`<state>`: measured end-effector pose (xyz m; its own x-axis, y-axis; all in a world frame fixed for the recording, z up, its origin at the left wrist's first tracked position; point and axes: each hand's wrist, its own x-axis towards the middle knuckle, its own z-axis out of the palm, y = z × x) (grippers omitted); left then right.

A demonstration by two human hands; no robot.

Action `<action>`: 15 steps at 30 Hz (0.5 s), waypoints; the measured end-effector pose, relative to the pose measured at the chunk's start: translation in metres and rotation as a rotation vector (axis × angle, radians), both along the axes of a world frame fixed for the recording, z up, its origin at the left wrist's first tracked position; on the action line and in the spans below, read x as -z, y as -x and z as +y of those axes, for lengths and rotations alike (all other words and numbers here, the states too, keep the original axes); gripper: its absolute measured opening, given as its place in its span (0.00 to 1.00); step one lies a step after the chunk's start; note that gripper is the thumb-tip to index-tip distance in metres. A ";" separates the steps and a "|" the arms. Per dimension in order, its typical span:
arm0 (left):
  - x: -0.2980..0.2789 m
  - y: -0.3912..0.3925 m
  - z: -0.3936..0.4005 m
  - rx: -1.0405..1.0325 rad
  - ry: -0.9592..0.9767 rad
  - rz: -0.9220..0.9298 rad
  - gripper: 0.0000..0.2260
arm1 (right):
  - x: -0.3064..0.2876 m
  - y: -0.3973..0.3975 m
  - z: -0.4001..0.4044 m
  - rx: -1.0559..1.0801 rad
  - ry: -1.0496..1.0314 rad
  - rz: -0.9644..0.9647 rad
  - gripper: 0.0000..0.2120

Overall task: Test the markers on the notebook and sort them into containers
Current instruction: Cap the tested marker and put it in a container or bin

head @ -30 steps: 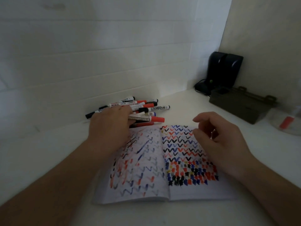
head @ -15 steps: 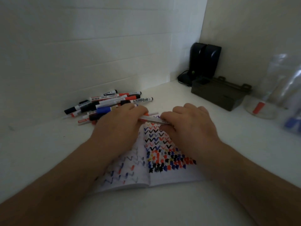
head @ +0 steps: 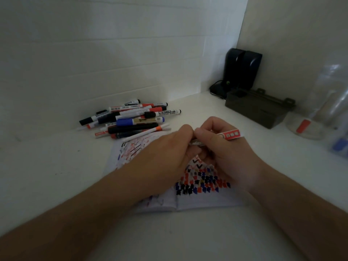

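Gripping one white whiteboard marker with a red-printed label (head: 228, 136) between them, both hands meet above the open paper notebook covered in red, blue and black test scribbles (head: 199, 185), which lies flat on the white tabletop (head: 56, 166). The right hand (head: 224, 147) has its fingers curled round the marker's barrel, whose labelled end juts out toward 2 o'clock past the knuckles, while the left hand (head: 169, 153) pinches the marker's other end with thumb and fingers; that end is hidden behind the fingers, so whether a cap is on it cannot be told. At 10 o'clock from the hands a loose pile of whiteboard markers with black, red and blue caps (head: 131, 117) lies on the table close to the white tiled wall (head: 113, 63), its nearest pens touching the notebook's far edge. At 1 o'clock, well apart from the hands, a dark olive rectangular box (head: 258, 112) sits just in front of a black upright device with a cable (head: 243, 70) in the corner. At 3 o'clock a clear plastic container (head: 320, 110) stands near the table's right side with a red marker piece (head: 303, 126) showing through its base, and something blue (head: 339, 145) shows blurred at the frame edge just beside it
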<state>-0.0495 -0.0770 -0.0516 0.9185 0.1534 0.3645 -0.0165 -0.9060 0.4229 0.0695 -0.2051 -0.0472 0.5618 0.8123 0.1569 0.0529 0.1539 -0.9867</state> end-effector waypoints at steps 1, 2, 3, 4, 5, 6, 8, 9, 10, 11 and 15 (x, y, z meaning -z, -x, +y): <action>0.003 0.000 -0.001 -0.001 -0.023 -0.009 0.06 | 0.001 0.000 0.000 -0.002 0.005 0.005 0.07; 0.004 0.001 -0.003 0.003 -0.046 -0.019 0.06 | 0.001 0.000 0.000 -0.006 0.014 0.017 0.05; 0.004 0.002 -0.005 0.013 -0.054 -0.026 0.05 | 0.002 -0.001 -0.001 -0.014 0.021 0.034 0.04; 0.004 0.002 -0.007 0.025 -0.046 -0.029 0.04 | 0.003 -0.002 -0.002 -0.024 0.025 0.052 0.04; 0.003 0.002 -0.008 0.035 -0.031 -0.021 0.04 | 0.003 -0.002 -0.002 -0.036 0.025 0.067 0.06; 0.003 0.002 -0.009 0.043 -0.019 -0.010 0.04 | 0.003 -0.002 -0.002 -0.045 0.025 0.082 0.08; 0.002 0.003 -0.008 0.049 0.002 0.005 0.05 | 0.004 -0.003 -0.003 -0.062 0.029 0.122 0.12; 0.001 0.003 -0.007 0.047 0.016 0.012 0.05 | 0.004 -0.003 -0.003 -0.076 0.022 0.140 0.14; 0.001 0.003 -0.005 0.044 0.032 0.021 0.06 | 0.005 -0.004 -0.004 -0.096 0.009 0.145 0.15; 0.001 0.003 -0.003 0.038 0.042 0.029 0.06 | 0.005 -0.004 -0.005 -0.115 -0.003 0.141 0.15; 0.000 0.002 0.002 -0.004 0.099 0.112 0.15 | -0.003 -0.011 -0.012 -0.159 -0.003 0.144 0.14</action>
